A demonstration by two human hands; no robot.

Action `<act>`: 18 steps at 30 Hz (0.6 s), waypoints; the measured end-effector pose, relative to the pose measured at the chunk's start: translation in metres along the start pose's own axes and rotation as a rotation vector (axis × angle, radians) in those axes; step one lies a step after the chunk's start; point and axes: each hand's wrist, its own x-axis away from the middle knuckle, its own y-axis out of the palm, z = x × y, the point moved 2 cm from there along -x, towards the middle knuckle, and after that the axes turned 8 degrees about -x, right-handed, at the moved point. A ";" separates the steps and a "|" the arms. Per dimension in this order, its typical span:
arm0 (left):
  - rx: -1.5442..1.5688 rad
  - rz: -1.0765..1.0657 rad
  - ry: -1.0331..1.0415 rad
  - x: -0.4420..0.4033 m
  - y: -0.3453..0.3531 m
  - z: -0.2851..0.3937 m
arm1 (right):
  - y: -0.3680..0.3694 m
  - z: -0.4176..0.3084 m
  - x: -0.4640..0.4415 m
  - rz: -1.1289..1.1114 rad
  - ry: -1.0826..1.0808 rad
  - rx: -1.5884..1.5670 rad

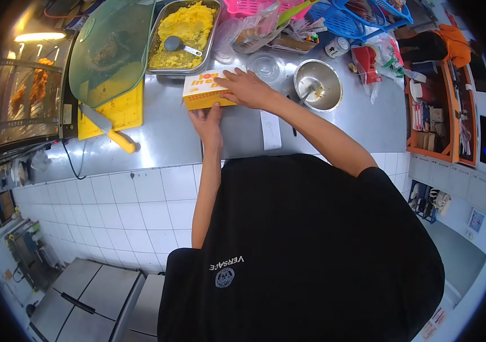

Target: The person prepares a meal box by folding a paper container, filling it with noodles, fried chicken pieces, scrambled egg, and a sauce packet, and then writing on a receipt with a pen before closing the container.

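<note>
A white and yellow cardboard food box (202, 85) with orange lettering sits closed at the inner edge of the steel counter. My left hand (207, 121) grips its near lower side, thumb against the yellow front and other fingers partly hidden. Across the lid's right part lies my right hand (247, 90), fingers spread and resting on the cardboard. Just behind the box stands a metal tray (218, 34) of yellow food, with a grey measuring scoop (173, 44) on top. A paper slip (271, 131) lies on the counter below my right wrist.
On the left, a knife (106, 126) lies on a yellow cutting board (132, 111) beside a glass warmer cabinet (26, 85). A steel bowl (334, 94) with a utensil stands right. Clear plastic lids (266, 67), a can (337, 47) and blue baskets (334, 20) crowd the back.
</note>
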 end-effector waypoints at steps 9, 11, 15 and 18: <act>0.091 0.026 -0.028 -0.003 0.005 -0.009 | 0.008 -0.020 0.010 0.077 0.084 -0.004; 0.074 0.051 -0.033 -0.004 0.006 -0.010 | 0.010 -0.020 0.011 0.097 0.071 0.017; 0.030 0.111 -0.029 -0.005 0.008 -0.014 | 0.010 -0.023 0.013 0.097 0.069 0.014; 0.020 0.100 -0.008 -0.010 0.005 -0.020 | 0.011 -0.024 0.013 0.107 0.068 0.054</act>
